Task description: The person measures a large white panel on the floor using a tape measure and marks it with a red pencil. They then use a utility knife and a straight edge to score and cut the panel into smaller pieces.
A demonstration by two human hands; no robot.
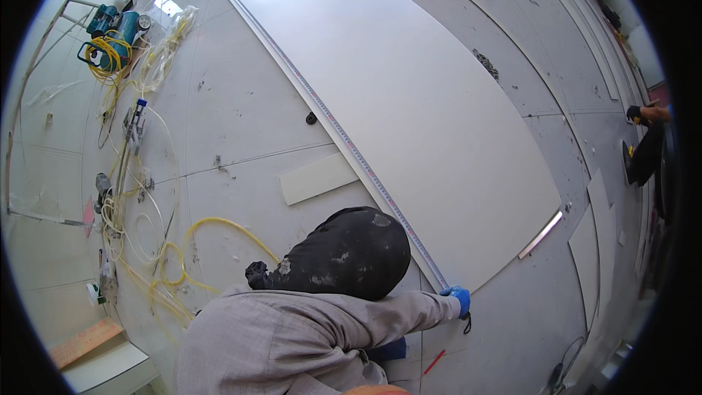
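Observation:
A large white panel (409,80) stretches away from me across the floor. Along its left edge runs a tape measure's blade (351,148), pulled out far up the sheet. My left hand (458,300), in a blue glove, closes on the tape measure's near end at the panel's near corner. A dark strap (467,323) hangs below the fingers, while the case is mostly hidden by them. My grey-sleeved arm reaches across from the lower left, past my bent, dusty black knee (351,252). My right hand does not show; a dark blue patch under the arm cannot be made out.
A red stick (434,361) lies on the floor near me. Left stand a teal compressor (121,33) and tangled yellow hoses (170,267). A pale offcut (318,179) sits beside the panel, a shiny strip (540,235) off its right corner. Another person's gloved hand (638,114) shows far right.

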